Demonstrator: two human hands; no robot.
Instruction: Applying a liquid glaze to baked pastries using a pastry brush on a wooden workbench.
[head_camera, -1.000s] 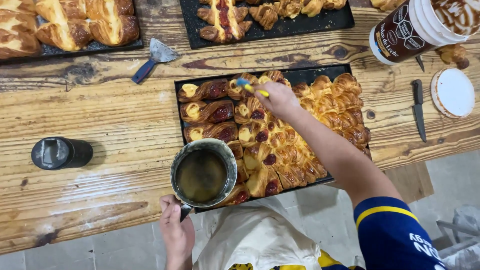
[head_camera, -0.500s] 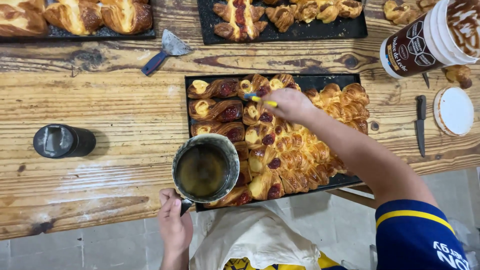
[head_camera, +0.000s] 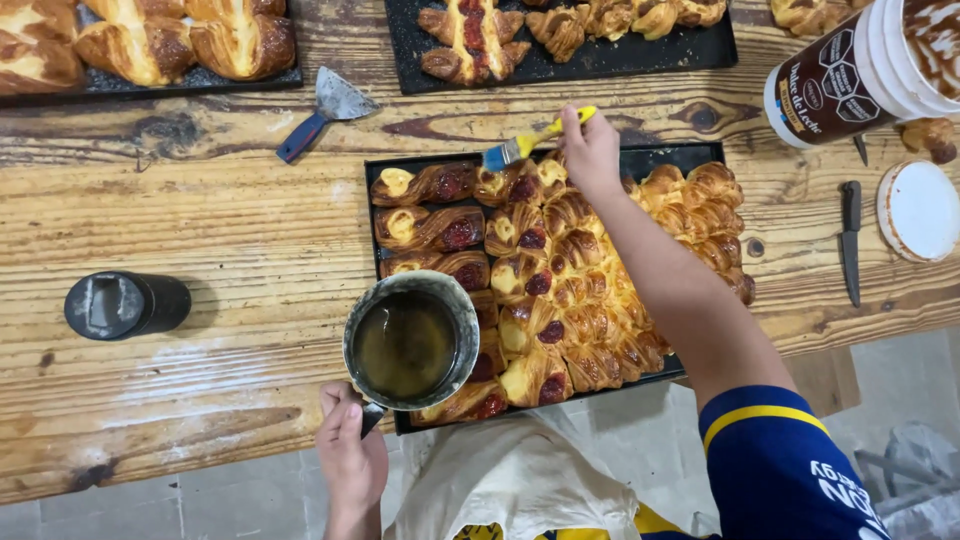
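A wooden table is viewed from above. A black baking tray is set at the near edge of the table, right of the middle, with its near side overhanging that edge slightly. The tray is filled with glazed pastries, several of which show red jam and pale custard.

The right hand is held over the far edge of the tray and is closed around the yellow handle of a pastry brush. The brush bristles are pointed left and rest on or just above the pastries in the far row; actual contact cannot be confirmed.

The left hand is positioned off the near edge of the table and is clenched on the handle of a small metal pot. The pot is held over the near left corner of the tray and contains a dark liquid.

A scraper with a blue and red handle is lying beyond the tray, toward the far edge. A black cylindrical container is lying on its side well to the left. Two further trays of pastries are placed along the far edge. A large tub is standing at the far right corner, with a knife and a white lid nearer the right edge.
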